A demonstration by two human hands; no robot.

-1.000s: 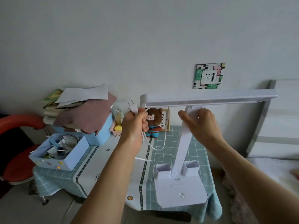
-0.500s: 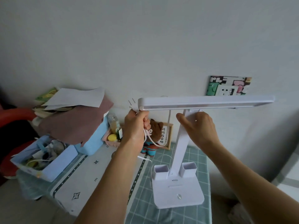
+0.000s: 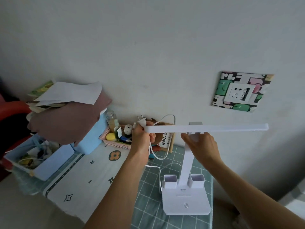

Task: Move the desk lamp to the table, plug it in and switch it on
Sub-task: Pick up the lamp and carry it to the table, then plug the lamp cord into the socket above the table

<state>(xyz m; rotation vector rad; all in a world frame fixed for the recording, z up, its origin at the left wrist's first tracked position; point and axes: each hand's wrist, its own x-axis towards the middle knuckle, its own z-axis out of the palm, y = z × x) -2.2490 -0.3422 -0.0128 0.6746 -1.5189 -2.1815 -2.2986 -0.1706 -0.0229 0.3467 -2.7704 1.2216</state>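
The white desk lamp (image 3: 185, 202) stands with its base on the right part of the cloth-covered table (image 3: 79, 184); its long head bar (image 3: 214, 128) is level. My right hand (image 3: 200, 146) grips the top of the lamp's upright stem under the bar. Closed around the lamp's white cord and two-pin plug (image 3: 142, 121), my left hand (image 3: 143, 138) is at the bar's left end, prongs pointing up. The cord (image 3: 159, 172) loops down to the base. A white wall socket (image 3: 238, 95) in a patterned frame is on the wall, upper right.
On the table's left stand a blue box (image 3: 49, 164) with odds and ends and a taller blue box under a brown cloth (image 3: 69, 123) and papers. A pink basket (image 3: 117, 141) of bottles, a plush toy and a small framed sign (image 3: 165, 139) line the wall.
The view has shifted closer and left, so the table fills more of the frame and the socket shows fully. Both hands keep their grips; the lamp base stays on the table.
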